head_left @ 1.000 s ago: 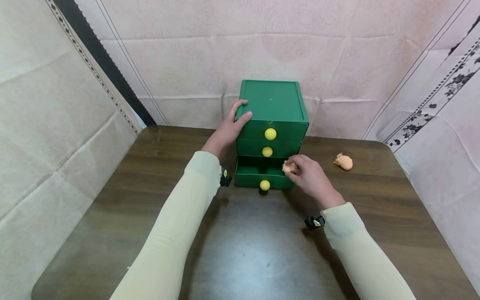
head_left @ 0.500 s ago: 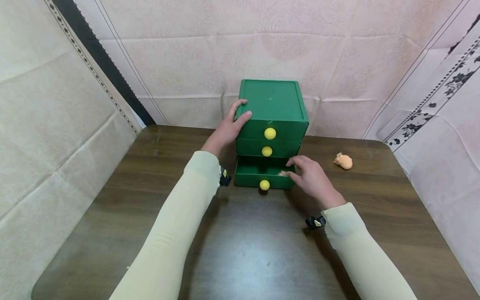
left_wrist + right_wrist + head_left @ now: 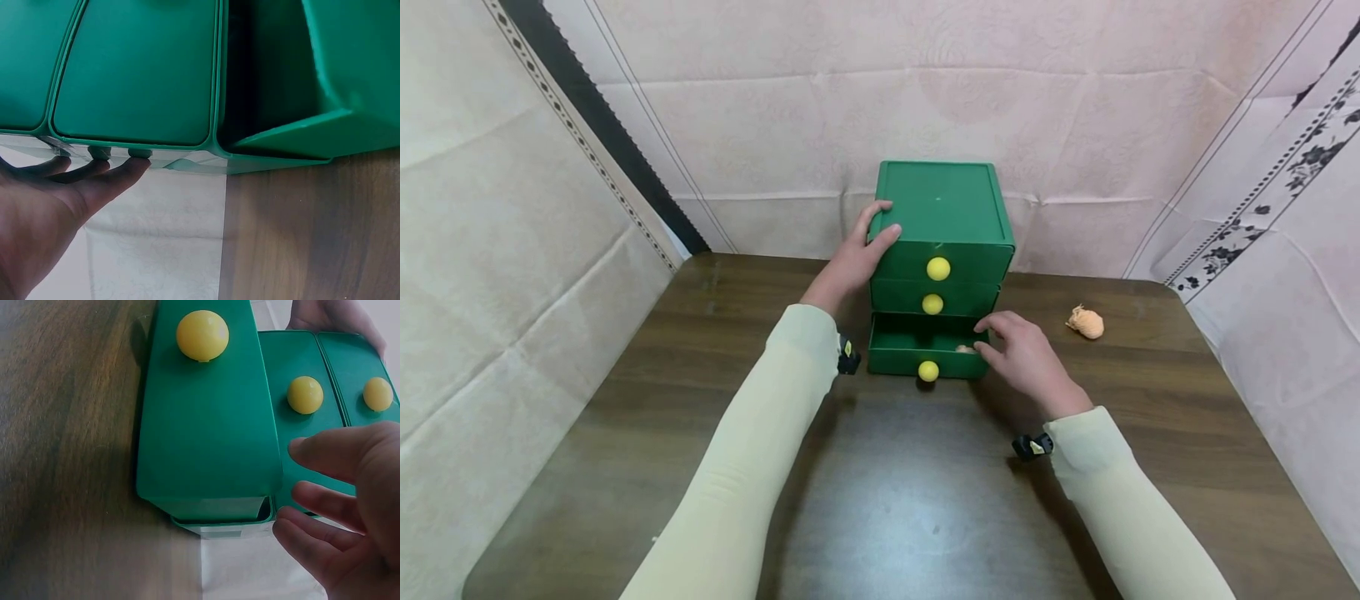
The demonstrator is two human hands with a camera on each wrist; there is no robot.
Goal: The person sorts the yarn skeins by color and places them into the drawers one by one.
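Note:
A small green chest of drawers (image 3: 943, 204) with yellow round knobs stands at the back of the table. Its bottom drawer (image 3: 895, 362) is pulled out. Inside that drawer, near its right end, a bit of a peach-coloured lump (image 3: 965, 349) shows above the front wall; the rest is hidden. My left hand (image 3: 855, 254) rests against the chest's left side and top edge, its fingers (image 3: 119, 181) laid fairly straight on the side. Over the drawer's right end hovers my right hand (image 3: 1022, 354), thumb and fingers apart, holding nothing.
Another peach-coloured ribbed lump (image 3: 1086, 322) with a frayed end lies on the brown wooden table (image 3: 880, 492), right of the chest. The upper two drawers, with their yellow knobs (image 3: 937, 268), are closed. Pale cloth (image 3: 775, 150) hangs behind and at the sides.
The peach-coloured lump that my right hand pinched has dropped into the bottom drawer, and the right thumb and fingers have parted. My left hand has stayed on the chest.

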